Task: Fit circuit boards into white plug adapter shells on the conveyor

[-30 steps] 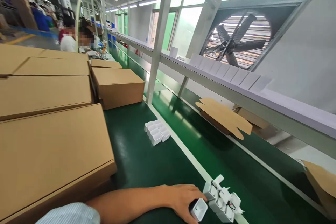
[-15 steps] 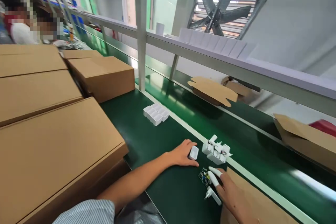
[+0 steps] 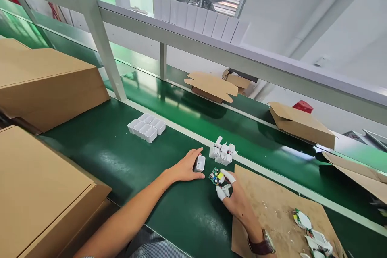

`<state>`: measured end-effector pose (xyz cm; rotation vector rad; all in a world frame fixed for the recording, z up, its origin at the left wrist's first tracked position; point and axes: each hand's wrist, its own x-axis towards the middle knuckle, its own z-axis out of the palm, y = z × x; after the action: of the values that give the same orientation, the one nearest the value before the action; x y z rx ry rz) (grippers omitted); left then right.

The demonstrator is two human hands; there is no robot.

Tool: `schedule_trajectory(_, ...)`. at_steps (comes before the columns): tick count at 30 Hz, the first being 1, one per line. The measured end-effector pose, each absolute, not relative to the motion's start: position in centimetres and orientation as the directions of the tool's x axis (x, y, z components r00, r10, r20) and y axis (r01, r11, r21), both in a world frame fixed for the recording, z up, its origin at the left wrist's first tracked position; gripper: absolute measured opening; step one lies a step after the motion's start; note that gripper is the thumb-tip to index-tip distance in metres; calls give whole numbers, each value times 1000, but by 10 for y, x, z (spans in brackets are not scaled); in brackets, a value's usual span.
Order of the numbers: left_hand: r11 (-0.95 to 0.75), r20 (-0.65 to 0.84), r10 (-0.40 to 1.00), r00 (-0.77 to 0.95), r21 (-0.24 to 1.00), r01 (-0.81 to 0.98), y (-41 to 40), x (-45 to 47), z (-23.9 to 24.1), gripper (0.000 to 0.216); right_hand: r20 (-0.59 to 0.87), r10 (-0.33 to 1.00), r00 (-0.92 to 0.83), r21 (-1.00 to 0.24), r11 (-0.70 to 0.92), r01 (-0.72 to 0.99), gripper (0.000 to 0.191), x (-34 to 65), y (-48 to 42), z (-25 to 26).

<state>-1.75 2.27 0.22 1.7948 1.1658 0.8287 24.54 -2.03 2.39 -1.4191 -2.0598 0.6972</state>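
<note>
My left hand (image 3: 186, 166) is curled round a small white plastic charger case (image 3: 200, 163), its open end facing up. Close by on the right, my right hand (image 3: 237, 199) wears white finger cots and grips a small circuit board (image 3: 215, 176) with green, yellow and blue parts. A white plastic piece (image 3: 226, 189) shows between its thumb and index finger; how it joins the board is unclear. Just beyond both hands stands a cluster of white cases (image 3: 223, 152) with parts and wires in them. Farther left, several open white cases (image 3: 146, 126) stand in rows.
Brown cardboard boxes (image 3: 42, 193) fill the left side of the green bench. At right, a cardboard sheet (image 3: 272, 209) bears several boards with white parts (image 3: 317, 240). Behind a pale edge strip runs a green belt (image 3: 169, 107), with opened cartons (image 3: 299, 123) beyond.
My view has swung right and down. My right hand has closed on the circuit board and lifted it toward the case. My left hand still holds the case.
</note>
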Motion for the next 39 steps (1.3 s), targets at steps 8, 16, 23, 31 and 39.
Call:
schedule_trajectory(8,-285,137,924,358,870,402,22,-14,2,86,407,881,-240,-730,472,494,44,229,-3,30)
schedule_trajectory(16,-427,274,879,391,817,388,20,-2,-3,83,535,813,-227,-650,569,504,56,229,-20,22)
schedule_trajectory(23,-575,411,802,434,728,372,21,2,-1,80,613,702,-364,-451,688,568,66,222,-23,27)
schedule_trajectory(31,-611,438,777,453,699,371,21,3,-2,80,588,713,-383,-412,671,616,72,222,-24,33)
schedule_trajectory(39,-646,459,745,484,677,352,20,5,-2,83,535,727,-430,-402,667,627,71,221,-25,31)
